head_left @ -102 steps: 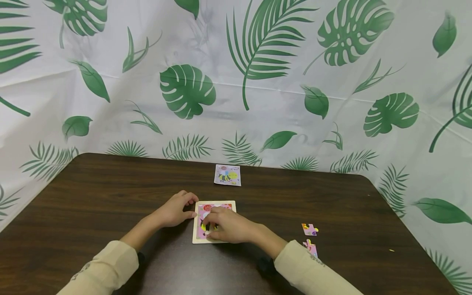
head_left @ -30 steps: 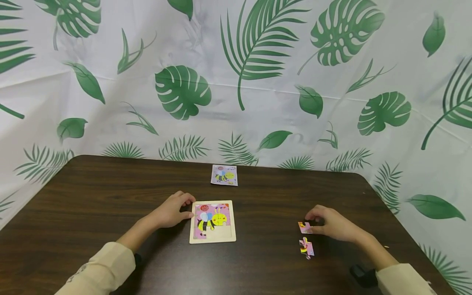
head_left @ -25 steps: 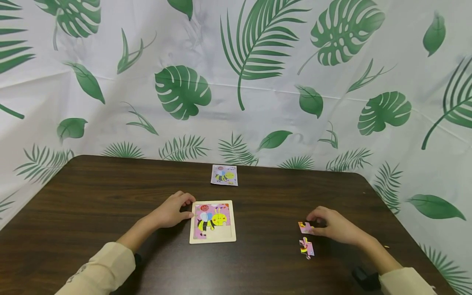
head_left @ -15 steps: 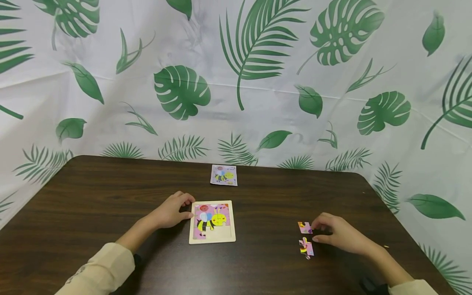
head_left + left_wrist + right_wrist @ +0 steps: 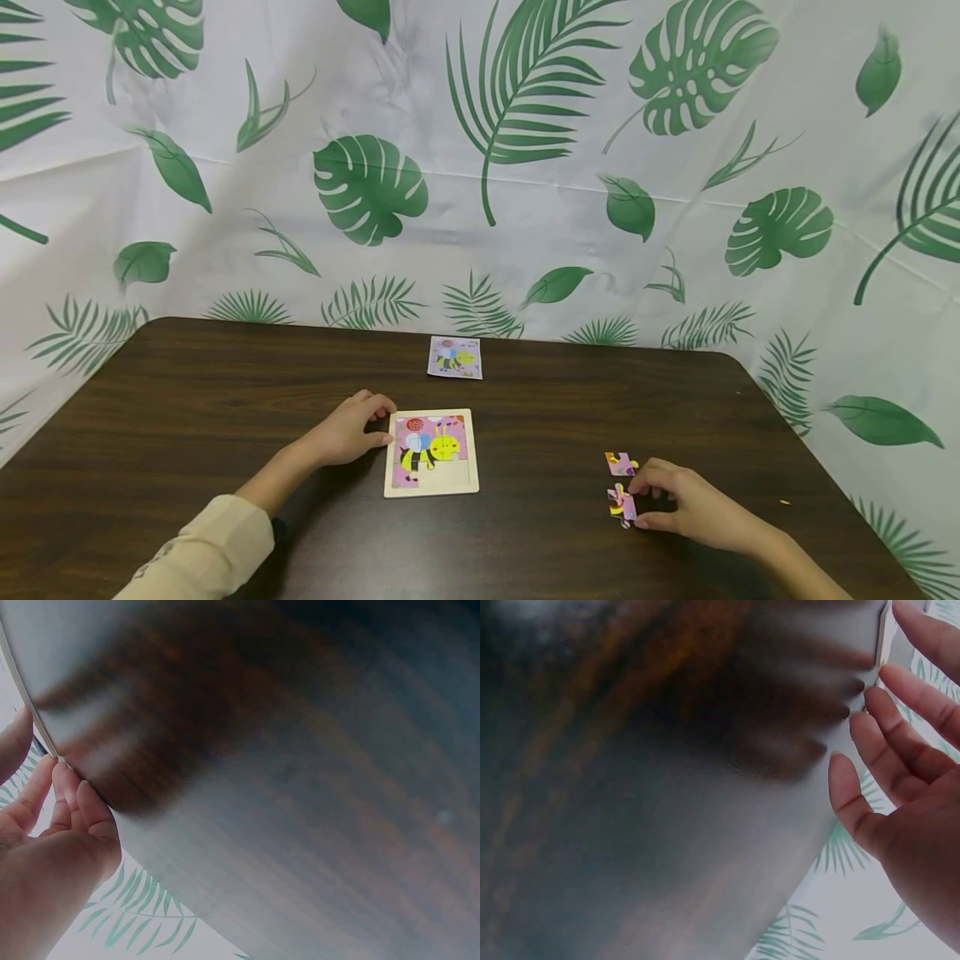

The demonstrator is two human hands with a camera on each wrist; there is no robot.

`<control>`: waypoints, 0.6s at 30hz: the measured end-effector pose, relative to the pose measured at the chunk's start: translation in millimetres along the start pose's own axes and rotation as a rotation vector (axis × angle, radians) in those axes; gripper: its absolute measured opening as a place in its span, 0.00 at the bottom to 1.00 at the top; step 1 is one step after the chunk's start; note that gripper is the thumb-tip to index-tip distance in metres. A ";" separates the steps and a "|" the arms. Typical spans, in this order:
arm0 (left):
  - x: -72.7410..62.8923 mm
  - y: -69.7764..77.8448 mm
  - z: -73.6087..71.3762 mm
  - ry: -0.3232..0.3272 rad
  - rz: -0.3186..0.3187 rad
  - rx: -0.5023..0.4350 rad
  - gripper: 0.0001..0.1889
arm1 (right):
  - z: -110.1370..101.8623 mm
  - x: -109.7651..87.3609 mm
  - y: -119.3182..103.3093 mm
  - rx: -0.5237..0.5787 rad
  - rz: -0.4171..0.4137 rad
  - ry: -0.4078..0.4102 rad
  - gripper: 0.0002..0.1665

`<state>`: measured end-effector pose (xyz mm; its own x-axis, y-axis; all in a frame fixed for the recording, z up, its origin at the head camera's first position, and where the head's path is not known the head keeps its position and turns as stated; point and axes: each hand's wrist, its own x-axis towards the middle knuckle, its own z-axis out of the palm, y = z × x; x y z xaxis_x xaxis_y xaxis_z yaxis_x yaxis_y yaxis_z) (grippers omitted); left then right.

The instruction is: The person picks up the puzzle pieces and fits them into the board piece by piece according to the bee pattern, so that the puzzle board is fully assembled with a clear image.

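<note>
My left hand (image 5: 347, 429) holds the left side of a square wooden puzzle board (image 5: 431, 492), thumb at the side edge and fingertips at the far left corner. A bee picture of fitted pieces fills part of the board; bare wood shows at its lower right. In the left wrist view, the left hand (image 5: 56, 817) has bent fingers at the board's thin edge. My right hand (image 5: 690, 504) pinches a pink and yellow puzzle piece (image 5: 622, 504) at its right side, thumb near, forefinger far. The right wrist view has the right hand (image 5: 911, 757) at the piece's pale edge.
Just beyond the pinched piece lies another puzzle piece (image 5: 620, 464), pink with an orange corner. A bee picture card (image 5: 454, 358) lies near the far edge of the dark wooden table (image 5: 300, 367). Behind hangs a white leaf-patterned cloth (image 5: 525, 242). A small yellowish speck (image 5: 784, 502) lies at right.
My right hand left the board, went to the far loose piece and shifted it slightly, let go, then moved nearer to the other loose piece. The left hand stays at the board.
</note>
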<state>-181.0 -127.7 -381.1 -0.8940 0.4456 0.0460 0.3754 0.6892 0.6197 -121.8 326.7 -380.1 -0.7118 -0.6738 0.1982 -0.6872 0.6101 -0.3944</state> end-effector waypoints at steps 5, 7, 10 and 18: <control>0.1 -0.5 0.3 0.002 0.004 0.001 0.16 | 0.5 -1.4 -1.0 -0.014 -0.001 -0.004 0.15; 0.0 -0.5 0.2 0.003 0.005 0.000 0.16 | 0.4 -1.4 -1.3 -0.017 0.000 -0.001 0.15; 0.1 -0.7 0.5 0.002 0.004 0.003 0.16 | 1.5 -1.3 -1.9 -0.015 -0.006 0.009 0.15; 0.1 0.6 0.3 -0.002 -0.016 0.006 0.16 | 6.5 2.1 -5.5 0.016 -0.032 0.038 0.14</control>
<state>-180.7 -127.0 -380.9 -0.8992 0.4361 0.0346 0.3629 0.6996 0.6155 -118.6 319.2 -383.4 -0.6948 -0.6763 0.2446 -0.7075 0.5817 -0.4014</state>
